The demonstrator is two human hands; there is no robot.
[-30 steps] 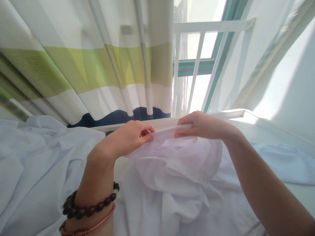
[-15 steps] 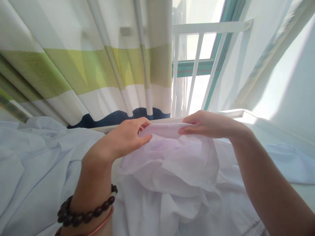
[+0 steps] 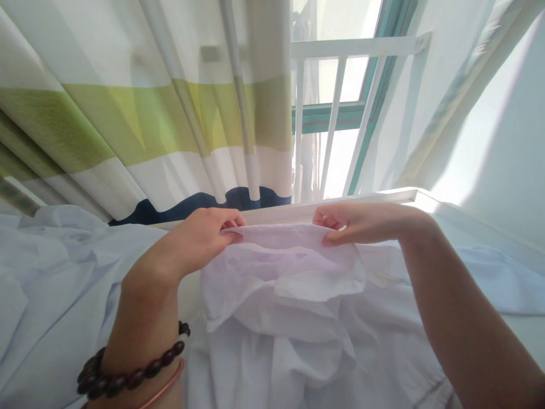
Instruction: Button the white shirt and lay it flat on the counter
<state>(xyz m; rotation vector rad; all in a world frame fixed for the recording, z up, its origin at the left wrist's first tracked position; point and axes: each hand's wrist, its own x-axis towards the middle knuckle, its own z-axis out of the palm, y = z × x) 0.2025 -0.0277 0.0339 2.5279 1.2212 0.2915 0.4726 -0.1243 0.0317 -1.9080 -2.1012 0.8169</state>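
A thin white garment lies crumpled in front of me, with a collar-like band at its far end. Between thumb and fingers, my left hand pinches the left part of this band. My right hand grips the band's right part, thumb on the near side. The strip between the hands is stretched nearly straight, and loose folds hang below it toward me. A dark bead bracelet and a thin reddish band circle my left wrist.
More white cloth spreads in folds at the left, and another piece lies at the right. Behind stand a green-and-white curtain, a white railing before a window, and a raised white edge.
My hands have moved farther apart along the band, the left one going left and the right one slightly right. The band sits a little lower and more of it shows.
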